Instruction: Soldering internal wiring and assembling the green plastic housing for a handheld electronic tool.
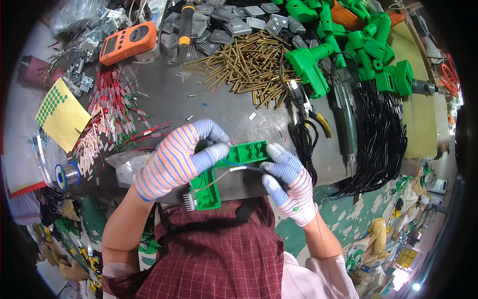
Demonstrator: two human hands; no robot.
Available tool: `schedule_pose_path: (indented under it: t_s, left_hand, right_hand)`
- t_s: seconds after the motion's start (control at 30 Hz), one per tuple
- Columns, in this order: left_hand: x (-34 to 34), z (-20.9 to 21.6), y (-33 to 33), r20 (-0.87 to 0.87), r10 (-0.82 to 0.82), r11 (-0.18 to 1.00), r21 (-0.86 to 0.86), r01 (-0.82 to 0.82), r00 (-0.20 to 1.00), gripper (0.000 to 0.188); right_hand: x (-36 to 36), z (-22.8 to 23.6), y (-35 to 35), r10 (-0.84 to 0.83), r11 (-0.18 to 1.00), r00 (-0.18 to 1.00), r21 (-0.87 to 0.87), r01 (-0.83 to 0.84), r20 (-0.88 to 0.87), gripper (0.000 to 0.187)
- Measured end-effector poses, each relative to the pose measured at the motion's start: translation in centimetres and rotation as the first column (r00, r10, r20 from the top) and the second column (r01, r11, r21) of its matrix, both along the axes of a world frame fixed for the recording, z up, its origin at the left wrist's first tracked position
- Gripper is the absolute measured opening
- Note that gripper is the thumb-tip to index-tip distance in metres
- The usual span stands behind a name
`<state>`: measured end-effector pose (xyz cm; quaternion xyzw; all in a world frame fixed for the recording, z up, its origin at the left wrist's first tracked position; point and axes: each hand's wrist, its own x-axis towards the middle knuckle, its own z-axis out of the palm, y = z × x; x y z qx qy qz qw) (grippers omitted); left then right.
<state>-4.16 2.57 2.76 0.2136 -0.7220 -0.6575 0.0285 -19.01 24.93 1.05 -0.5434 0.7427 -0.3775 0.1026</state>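
Both my hands wear striped knit gloves. Between them, at the table's near edge, is an L-shaped green plastic housing half [208, 192], its open side up with posts inside. My left hand [181, 157] is closed over the housing's corner, thumb and fingers pinched together; what lies under the fingertips is hidden. A black cable [255, 170] with thin white and blue wires crosses the housing and runs into my right hand [291, 184], whose fingers close around it while a fingertip touches the housing's far right end. A small finned metal heat sink [189, 202] sits at the lower end.
Brass-coloured rods [249, 65] and grey heat sinks [236, 26] are heaped at the back. Green housings [311, 70], an electric screwdriver [344, 109], pliers [321, 123] and black cables [381, 134] lie right. Left are red wires [112, 99], an orange multimeter [128, 42] and a solder spool [69, 175].
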Motion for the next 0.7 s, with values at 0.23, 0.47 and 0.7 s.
schedule_pose_path:
  t_s: [0.23, 0.47, 0.7]
  left_hand:
    - [0.2, 1.5, 0.6, 0.058, -0.013, 0.996, -0.083, 0.017, 0.998, 0.014]
    - [1.4, 1.9, 0.5, -0.180, 0.123, 0.762, -0.613, -0.209, 0.976, 0.030]
    - [7.0, 0.0, 1.3, -0.153, 0.309, 0.803, -0.487, -0.344, 0.939, 0.052]
  right_hand:
    - [0.1, -1.1, 0.0, -0.179, 0.984, 0.960, -0.061, 0.170, -0.216, 0.029]
    - [1.2, -1.3, -0.6, -0.208, 0.972, 0.913, 0.026, 0.231, -0.351, 0.037]
    - [1.1, 1.0, -0.6, -0.207, 0.978, 0.964, -0.072, 0.197, -0.168, 0.041]
